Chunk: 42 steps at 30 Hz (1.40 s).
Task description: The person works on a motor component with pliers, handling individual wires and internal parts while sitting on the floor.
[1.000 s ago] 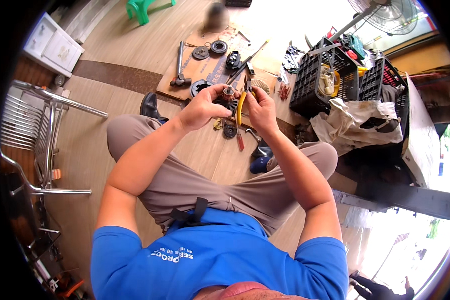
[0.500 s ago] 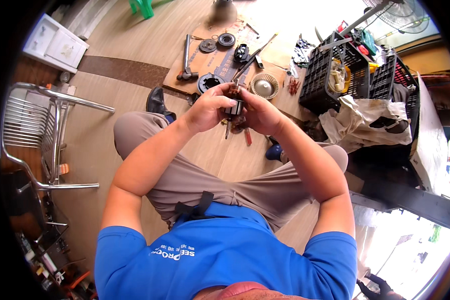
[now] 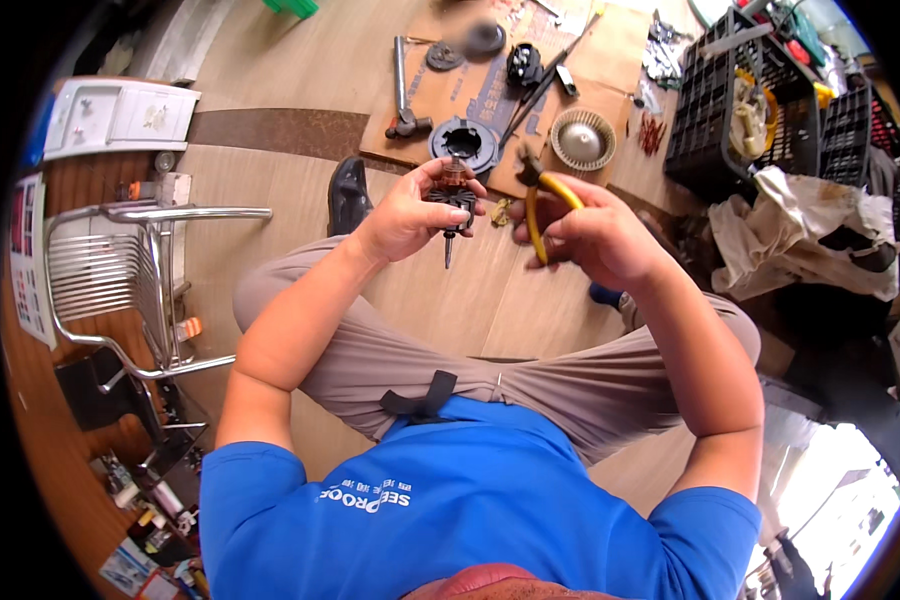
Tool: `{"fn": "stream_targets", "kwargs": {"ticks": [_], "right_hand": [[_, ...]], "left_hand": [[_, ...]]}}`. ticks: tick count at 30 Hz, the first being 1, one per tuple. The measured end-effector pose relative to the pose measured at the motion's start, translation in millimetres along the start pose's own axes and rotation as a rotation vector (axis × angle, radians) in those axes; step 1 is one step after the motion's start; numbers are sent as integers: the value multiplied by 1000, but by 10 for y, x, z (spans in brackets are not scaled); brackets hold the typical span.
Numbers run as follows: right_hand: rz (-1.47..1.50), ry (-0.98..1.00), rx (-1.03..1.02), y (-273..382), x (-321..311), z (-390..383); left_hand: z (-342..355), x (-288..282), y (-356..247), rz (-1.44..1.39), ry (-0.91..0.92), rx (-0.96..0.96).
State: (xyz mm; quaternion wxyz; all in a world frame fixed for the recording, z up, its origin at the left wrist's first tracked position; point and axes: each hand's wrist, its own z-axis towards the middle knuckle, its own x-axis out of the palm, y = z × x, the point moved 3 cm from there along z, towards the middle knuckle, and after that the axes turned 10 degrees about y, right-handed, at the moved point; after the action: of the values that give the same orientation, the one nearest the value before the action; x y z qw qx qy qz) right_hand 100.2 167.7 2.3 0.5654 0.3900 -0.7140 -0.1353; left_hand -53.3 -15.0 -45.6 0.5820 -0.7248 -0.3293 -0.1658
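Observation:
My left hand is closed around a motor armature, holding it upright above the floor in front of my knees. Its copper-coloured end faces away from me and its thin shaft points back toward me. To the right, my right hand grips pliers with yellow handles; the handles are spread and the dark jaws point away, slightly blurred. The pliers are apart from the armature. Just beyond my left hand, a round grey motor housing lies on cardboard, with a cream blower wheel to its right.
On the cardboard also lie a hammer, a dark disc and a black part. Black plastic crates and a pale cloth bag stand at right. A metal chair and a white cabinet are at left.
My right hand has left the armature and moved to the right, now showing the yellow-handled pliers. The left hand still holds the armature. The whole view has shifted a little.

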Motion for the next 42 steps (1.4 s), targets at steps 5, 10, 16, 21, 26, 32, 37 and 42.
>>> {"fn": "stream_targets", "kwargs": {"ticks": [5,10,16,21,26,32,37,42], "right_hand": [[97,60,301,-277,68,-88],[105,105,351,-390,37,-86],[-1,155,313,-394,85,-31],[-109,138,277,-416,72,-37],[-354,168,227,-429,73,-20],[-335,146,385,-364,45,-75],[-361,138,408,-370,65,-58],[-423,125,281,-429,54,-51]], "left_hand": [[58,-58,116,342,2,-44],[93,-21,82,438,8,-85],[172,44,82,599,50,-10],[207,62,117,638,64,22],[191,68,111,714,70,59],[251,124,86,824,60,65],[212,122,75,929,47,93],[208,119,100,949,51,97]]}}
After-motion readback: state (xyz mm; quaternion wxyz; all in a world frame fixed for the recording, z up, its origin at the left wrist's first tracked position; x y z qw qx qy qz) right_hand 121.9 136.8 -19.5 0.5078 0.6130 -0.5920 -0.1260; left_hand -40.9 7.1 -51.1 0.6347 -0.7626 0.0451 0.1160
